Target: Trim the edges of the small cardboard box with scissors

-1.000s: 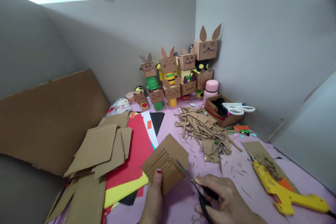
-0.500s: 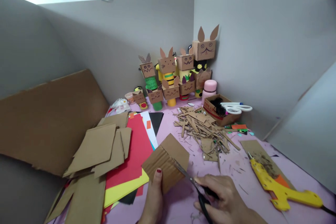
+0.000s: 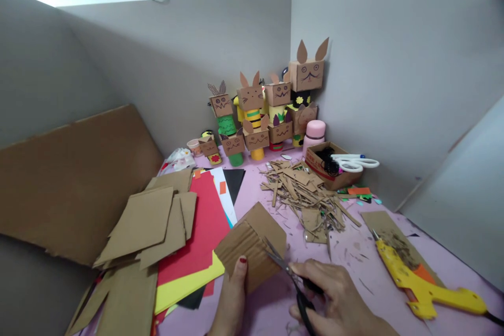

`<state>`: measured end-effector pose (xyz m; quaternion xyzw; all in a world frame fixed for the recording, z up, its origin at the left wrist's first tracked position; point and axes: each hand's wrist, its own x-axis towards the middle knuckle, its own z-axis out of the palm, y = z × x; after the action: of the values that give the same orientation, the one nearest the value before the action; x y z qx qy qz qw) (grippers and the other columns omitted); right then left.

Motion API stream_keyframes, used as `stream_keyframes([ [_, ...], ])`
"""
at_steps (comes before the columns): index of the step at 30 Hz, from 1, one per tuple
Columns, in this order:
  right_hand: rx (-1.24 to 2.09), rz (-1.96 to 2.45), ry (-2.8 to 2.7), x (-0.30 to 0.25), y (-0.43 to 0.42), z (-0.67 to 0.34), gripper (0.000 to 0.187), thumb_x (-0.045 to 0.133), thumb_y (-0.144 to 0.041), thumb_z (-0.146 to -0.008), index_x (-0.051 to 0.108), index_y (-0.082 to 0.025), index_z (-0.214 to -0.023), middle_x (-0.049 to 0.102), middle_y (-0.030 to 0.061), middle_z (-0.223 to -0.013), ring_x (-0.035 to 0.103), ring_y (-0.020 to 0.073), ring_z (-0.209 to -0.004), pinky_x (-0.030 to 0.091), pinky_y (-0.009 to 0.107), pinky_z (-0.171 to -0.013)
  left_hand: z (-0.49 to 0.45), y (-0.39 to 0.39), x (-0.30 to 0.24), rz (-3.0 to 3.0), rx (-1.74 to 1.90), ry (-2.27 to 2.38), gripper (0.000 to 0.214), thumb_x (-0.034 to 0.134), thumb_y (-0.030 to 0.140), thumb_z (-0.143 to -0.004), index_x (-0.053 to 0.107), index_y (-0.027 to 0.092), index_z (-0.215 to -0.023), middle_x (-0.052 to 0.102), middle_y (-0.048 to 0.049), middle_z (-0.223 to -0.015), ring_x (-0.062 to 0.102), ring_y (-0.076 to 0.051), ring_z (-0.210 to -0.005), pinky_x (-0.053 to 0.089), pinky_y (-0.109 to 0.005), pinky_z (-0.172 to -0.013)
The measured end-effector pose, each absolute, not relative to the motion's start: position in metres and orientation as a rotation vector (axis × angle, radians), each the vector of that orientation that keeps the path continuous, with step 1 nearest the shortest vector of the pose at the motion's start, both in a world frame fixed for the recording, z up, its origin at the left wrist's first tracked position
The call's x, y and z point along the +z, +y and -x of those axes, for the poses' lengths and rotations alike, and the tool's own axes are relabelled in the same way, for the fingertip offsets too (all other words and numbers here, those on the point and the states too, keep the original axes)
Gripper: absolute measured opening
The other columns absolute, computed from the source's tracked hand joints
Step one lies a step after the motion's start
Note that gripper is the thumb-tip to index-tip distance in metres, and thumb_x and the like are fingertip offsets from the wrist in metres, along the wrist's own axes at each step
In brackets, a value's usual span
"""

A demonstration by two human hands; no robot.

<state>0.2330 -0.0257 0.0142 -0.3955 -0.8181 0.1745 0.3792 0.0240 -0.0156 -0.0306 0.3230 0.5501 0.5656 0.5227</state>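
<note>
A small cardboard box [image 3: 246,249] is gripped in my left hand [image 3: 232,294], its thumb pressed on the ridged near face and the other fingers hidden behind. My right hand [image 3: 334,294] has its fingers through the black handles of a pair of scissors [image 3: 293,278]. The blades lie over the box's right part, pointing up and left, slightly parted. Whether cardboard sits between them I cannot tell. Beyond the box lies a heap of cardboard scraps [image 3: 293,184].
Cardboard sheets [image 3: 144,220] and red paper [image 3: 197,231] lie left. A yellow glue gun [image 3: 409,278] rests right on a cardboard strip. Several cardboard animal figures [image 3: 258,139] stand at the back, near a pink bottle [image 3: 314,136] and an open box with white scissors [image 3: 354,161].
The box and my left hand have shifted slightly to the right. The scissor blades have opened a little on the box.
</note>
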Motion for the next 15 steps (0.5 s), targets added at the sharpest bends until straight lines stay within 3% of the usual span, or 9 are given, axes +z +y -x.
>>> stream_keyframes([
  [8, 0.556, 1.115, -2.106, 0.0108, -0.0274, -0.2347, 0.035, 0.07, -0.028, -0.064, 0.063, -0.018, -0.097, 0.067, 0.0018, -0.071, 0.062, 0.0175, -0.061, 0.042, 0.025, -0.057, -0.0238, -0.0179, -0.0239, -0.839, 1.277, 1.45, 0.072, 0.062, 0.06, -0.07, 0.052, 0.015, -0.125, 0.065, -0.0134, -0.117, 0.045, -0.036, -0.125, 0.029, -0.049, -0.11],
  [15, 0.255, 1.039, -2.116, 0.0153, -0.0267, -0.235, 0.027, 0.058, -0.034, -0.077, 0.066, -0.015, -0.094, 0.063, 0.0014, -0.057, 0.058, 0.0165, -0.048, 0.038, 0.026, -0.047, -0.0248, -0.0146, -0.0252, -0.898, 1.335, 1.431, 0.062, 0.06, 0.057, -0.074, 0.057, 0.017, -0.121, 0.064, -0.0111, -0.121, 0.046, -0.032, -0.126, 0.029, -0.044, -0.111],
])
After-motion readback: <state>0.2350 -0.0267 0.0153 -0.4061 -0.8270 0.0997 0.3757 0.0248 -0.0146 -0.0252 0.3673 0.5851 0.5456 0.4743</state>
